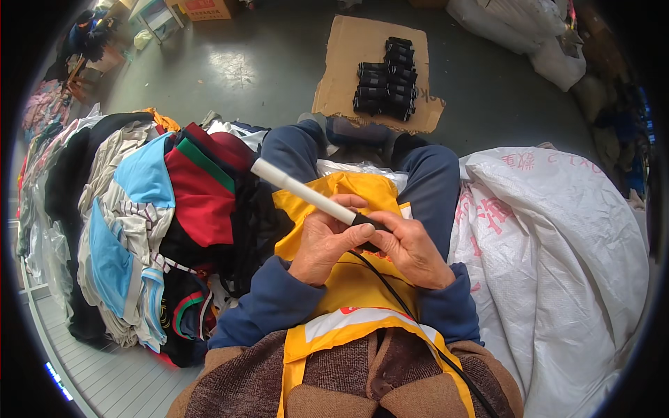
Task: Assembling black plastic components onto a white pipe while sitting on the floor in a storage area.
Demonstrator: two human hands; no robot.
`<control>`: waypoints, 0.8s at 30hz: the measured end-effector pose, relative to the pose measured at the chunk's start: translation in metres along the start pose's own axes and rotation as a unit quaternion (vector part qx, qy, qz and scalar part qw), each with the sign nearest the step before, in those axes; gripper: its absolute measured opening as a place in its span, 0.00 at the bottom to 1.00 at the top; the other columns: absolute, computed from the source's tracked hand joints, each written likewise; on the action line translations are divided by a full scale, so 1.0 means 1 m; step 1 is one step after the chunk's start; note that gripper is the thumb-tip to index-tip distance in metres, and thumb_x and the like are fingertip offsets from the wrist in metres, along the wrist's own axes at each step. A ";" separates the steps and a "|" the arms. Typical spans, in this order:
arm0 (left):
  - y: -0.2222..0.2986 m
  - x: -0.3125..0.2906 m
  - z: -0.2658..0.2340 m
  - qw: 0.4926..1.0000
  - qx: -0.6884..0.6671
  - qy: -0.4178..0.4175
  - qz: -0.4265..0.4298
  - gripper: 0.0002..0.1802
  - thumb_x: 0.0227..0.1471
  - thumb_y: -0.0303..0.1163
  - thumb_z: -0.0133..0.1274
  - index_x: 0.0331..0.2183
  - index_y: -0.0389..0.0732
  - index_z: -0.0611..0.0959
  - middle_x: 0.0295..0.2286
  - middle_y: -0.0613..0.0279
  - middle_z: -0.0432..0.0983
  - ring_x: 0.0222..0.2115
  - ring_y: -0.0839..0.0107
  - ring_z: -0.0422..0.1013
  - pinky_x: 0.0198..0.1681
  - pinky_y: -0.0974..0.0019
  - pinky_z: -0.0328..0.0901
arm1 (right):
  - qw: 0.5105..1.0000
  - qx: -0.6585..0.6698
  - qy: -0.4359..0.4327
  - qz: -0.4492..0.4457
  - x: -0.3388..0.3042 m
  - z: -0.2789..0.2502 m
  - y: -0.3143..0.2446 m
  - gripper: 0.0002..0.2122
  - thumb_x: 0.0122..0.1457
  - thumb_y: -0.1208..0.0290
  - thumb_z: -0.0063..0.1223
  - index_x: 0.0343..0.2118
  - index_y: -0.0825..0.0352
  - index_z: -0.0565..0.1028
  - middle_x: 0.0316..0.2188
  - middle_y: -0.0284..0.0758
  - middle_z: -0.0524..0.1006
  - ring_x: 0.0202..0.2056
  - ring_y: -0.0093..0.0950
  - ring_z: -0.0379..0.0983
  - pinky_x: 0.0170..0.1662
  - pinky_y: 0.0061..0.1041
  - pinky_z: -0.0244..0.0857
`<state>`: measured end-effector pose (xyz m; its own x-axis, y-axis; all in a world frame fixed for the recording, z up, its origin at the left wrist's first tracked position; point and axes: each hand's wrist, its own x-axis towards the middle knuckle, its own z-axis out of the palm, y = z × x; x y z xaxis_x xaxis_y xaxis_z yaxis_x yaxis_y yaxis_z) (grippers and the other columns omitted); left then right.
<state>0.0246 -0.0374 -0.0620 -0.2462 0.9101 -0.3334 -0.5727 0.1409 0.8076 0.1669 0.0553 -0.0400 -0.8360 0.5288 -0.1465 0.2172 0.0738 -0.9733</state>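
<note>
A long white tube-like stick (300,189) with a black end (367,224) slants up to the left above my lap. My left hand (322,240) is closed around its lower part, thumb pressed near the black end. My right hand (412,249) pinches the black end with its thumb and fingers; part of that end is hidden by the fingers. A thin black cord (390,289) runs from beneath my hands down over my yellow apron (331,348) toward the lower right. The stick's exact kind does not show.
Mixed clothes (198,202) are heaped at my left, beside a white slatted surface (97,369). A large white woven sack (550,279) bulges at my right. Ahead, a cardboard sheet (341,63) on the floor carries several black bundles (390,83). Filled plastic bags (557,56) lie far right.
</note>
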 end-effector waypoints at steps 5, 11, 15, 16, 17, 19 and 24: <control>-0.005 -0.001 0.003 0.998 0.028 0.028 0.041 0.15 0.53 0.40 0.52 0.37 0.37 0.75 0.25 0.68 0.70 0.21 0.84 0.65 0.22 0.82 0.60 | 0.990 0.081 -0.026 0.109 -0.002 -0.003 -0.002 0.12 0.61 0.68 0.45 0.40 0.72 0.69 0.26 0.35 0.72 0.27 0.23 0.68 0.33 0.19 0.63; 0.001 0.001 0.002 1.000 -0.017 0.025 -0.005 0.14 0.51 0.35 0.54 0.36 0.36 0.74 0.24 0.68 0.70 0.20 0.81 0.66 0.21 0.80 0.61 | 0.999 0.039 0.012 0.002 0.000 -0.002 0.006 0.15 0.60 0.65 0.46 0.43 0.73 0.69 0.30 0.32 0.73 0.30 0.17 0.68 0.35 0.14 0.63; -0.001 0.002 -0.011 0.999 0.018 -0.007 -0.047 0.16 0.45 0.27 0.59 0.37 0.33 0.74 0.28 0.63 0.73 0.25 0.76 0.70 0.24 0.75 0.67 | 0.997 0.066 0.021 0.032 -0.001 -0.002 0.006 0.14 0.59 0.67 0.48 0.42 0.73 0.69 0.32 0.34 0.74 0.34 0.19 0.69 0.39 0.17 0.63; -0.003 0.004 -0.012 0.999 0.018 -0.006 -0.047 0.16 0.45 0.27 0.59 0.37 0.33 0.74 0.28 0.63 0.73 0.25 0.76 0.70 0.24 0.75 0.67 | 0.996 0.082 0.032 0.034 -0.001 -0.001 0.007 0.13 0.59 0.68 0.49 0.42 0.72 0.69 0.31 0.34 0.73 0.33 0.20 0.69 0.38 0.17 0.64; -0.005 0.005 -0.014 0.998 0.001 -0.023 -0.064 0.16 0.45 0.27 0.59 0.37 0.34 0.75 0.27 0.63 0.73 0.25 0.76 0.70 0.25 0.76 0.67 | 0.996 0.081 0.031 0.034 -0.001 -0.001 0.007 0.13 0.59 0.68 0.49 0.42 0.72 0.69 0.31 0.34 0.73 0.33 0.20 0.69 0.38 0.17 0.64; -0.006 0.006 -0.016 0.996 -0.014 -0.039 -0.082 0.15 0.45 0.28 0.60 0.36 0.34 0.75 0.27 0.63 0.73 0.26 0.77 0.70 0.26 0.76 0.67 | 0.993 0.099 0.043 0.043 -0.001 -0.001 0.007 0.14 0.58 0.68 0.50 0.42 0.72 0.70 0.32 0.33 0.74 0.34 0.19 0.69 0.39 0.17 0.64; -0.003 0.005 -0.013 0.984 -0.103 -0.051 -0.136 0.10 0.47 0.28 0.57 0.34 0.36 0.76 0.28 0.64 0.73 0.27 0.77 0.71 0.26 0.74 0.68 | 0.991 0.101 0.038 0.074 -0.002 -0.004 -0.002 0.13 0.56 0.70 0.53 0.41 0.72 0.71 0.33 0.32 0.74 0.35 0.18 0.69 0.41 0.17 0.63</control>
<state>0.0148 -0.0387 -0.0730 0.0112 0.8856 -0.4643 -0.7559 0.3115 0.5759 0.1701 0.0581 -0.0374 -0.7601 0.5847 -0.2834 0.2222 -0.1759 -0.9590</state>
